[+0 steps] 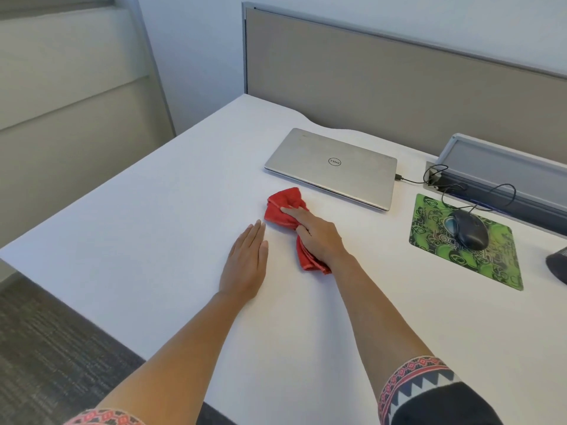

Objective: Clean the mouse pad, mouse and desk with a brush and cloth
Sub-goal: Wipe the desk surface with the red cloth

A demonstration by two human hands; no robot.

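A crumpled red cloth [280, 210] lies on the white desk [159, 216], just in front of the closed laptop. My right hand [317, 237] presses down on the cloth and grips it, the forefinger stretched forward. Just to its left, my left hand [247, 265] rests flat on the desk, fingers together, holding nothing. At the right, a green patterned mouse pad [487, 268] carries a dark wired mouse [471, 230]. No brush is in view.
A closed silver laptop [331, 167] sits behind the cloth, with a cable [411, 180] running right to a grey cable tray [503, 167]. A dark object [558, 265] shows at the right edge. A beige partition [399, 87] backs the desk. The desk's left edge drops to carpet.
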